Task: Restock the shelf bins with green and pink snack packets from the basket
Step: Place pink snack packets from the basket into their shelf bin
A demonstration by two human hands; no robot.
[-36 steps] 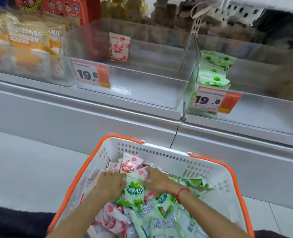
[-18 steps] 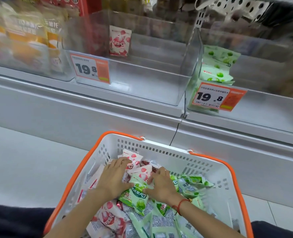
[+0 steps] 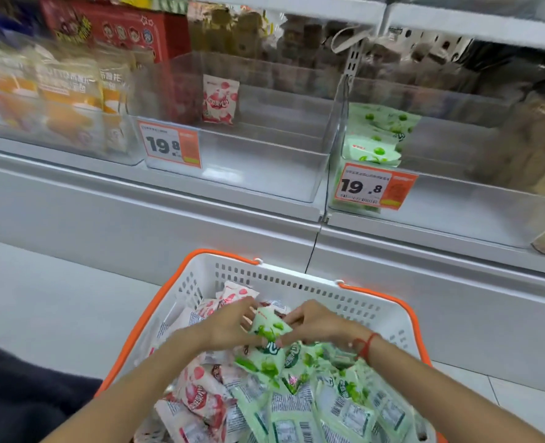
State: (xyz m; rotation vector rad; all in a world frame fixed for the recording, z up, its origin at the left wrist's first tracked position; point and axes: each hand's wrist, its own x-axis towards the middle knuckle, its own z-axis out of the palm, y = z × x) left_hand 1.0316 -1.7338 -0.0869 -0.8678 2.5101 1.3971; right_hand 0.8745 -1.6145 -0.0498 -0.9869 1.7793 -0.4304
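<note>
Two clear plastic shelf bins (image 3: 258, 174) span the upper half of the frame. Below, at lower centre, sits a white perforated basket with an orange rim (image 3: 296, 282), heaped with pink and green packets. Both forearms reach in from the bottom edge. The left hand (image 3: 229, 327) and right hand (image 3: 315, 322) meet at centre, fingers curled, pinching one green snack packet (image 3: 269, 326) just above the heap.

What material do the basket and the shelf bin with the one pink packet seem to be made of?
Basket: looks like moulded white plastic, matt, with slotted walls and an orange rim. Shelf bin: probably clear acrylic or similar rigid plastic, glossy; the pink packet shows through its walls.
</note>
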